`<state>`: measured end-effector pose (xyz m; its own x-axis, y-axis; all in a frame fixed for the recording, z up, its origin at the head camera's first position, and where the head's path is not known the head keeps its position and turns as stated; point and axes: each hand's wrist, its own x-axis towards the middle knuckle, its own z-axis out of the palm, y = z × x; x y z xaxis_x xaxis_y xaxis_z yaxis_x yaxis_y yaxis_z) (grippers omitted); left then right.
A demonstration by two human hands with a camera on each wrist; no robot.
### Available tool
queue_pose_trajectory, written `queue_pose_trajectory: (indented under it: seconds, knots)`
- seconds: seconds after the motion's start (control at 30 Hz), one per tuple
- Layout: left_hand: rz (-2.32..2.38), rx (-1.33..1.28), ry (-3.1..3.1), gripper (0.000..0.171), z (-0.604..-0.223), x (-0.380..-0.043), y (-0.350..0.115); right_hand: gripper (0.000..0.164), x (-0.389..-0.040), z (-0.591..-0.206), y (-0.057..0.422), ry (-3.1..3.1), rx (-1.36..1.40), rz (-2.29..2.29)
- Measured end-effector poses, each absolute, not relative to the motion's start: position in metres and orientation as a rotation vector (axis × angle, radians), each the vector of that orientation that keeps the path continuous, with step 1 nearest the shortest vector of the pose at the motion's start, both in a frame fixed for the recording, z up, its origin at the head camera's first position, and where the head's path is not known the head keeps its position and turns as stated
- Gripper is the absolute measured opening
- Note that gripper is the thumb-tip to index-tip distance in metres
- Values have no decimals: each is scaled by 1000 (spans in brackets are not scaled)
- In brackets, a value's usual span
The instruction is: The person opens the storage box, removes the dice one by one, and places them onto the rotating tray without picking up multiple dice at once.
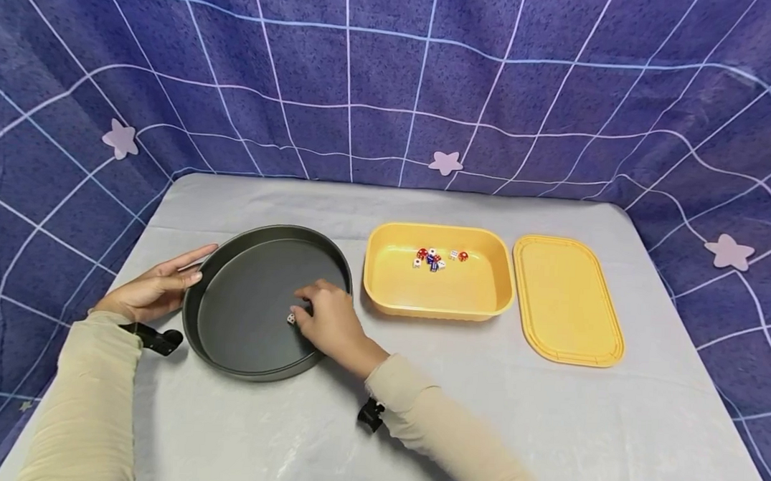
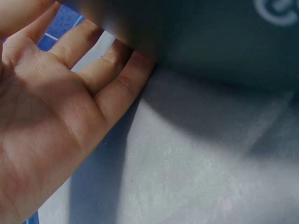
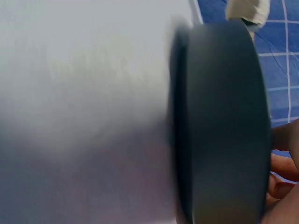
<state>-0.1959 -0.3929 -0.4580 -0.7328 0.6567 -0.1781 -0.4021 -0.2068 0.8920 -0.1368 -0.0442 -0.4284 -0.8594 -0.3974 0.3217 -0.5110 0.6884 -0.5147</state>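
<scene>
A round dark grey pan (image 1: 247,299) is at the left of the table. My left hand (image 1: 157,284) holds its left edge, the thumb by the rim and other fingers against the side and underneath. In the left wrist view, white lettering shows on the pan's underside (image 2: 224,51) above the fingertips. My right hand (image 1: 332,321) reaches over the pan's right rim. Its thumb and index finger are curved and apart, with a white die (image 1: 291,319) right at the thumb tip. The right wrist view shows the pan's outer wall (image 3: 224,121); the die is hidden there.
Right of the pan stands a yellow plastic box (image 1: 435,296) with several red, white and blue dice (image 1: 433,266) inside. Its matching yellow lid (image 1: 570,299) lies flat farther right. A grey-white cloth (image 1: 545,434) covers the table, and a purple gridded curtain (image 1: 393,76) hangs behind.
</scene>
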Motion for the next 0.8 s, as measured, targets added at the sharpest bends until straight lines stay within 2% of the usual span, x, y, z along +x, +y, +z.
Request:
queue_pose_trajectory:
  seconds: [0.47, 0.8]
  knots:
    - [1996, 321, 1360, 60, -458, -195, -395, 22, -170, -408, 33, -2584, 485, 1097]
    - [2000, 333, 1348, 60, -457, -194, -394, 24, -187, -412, 87, -2622, 267, 1087]
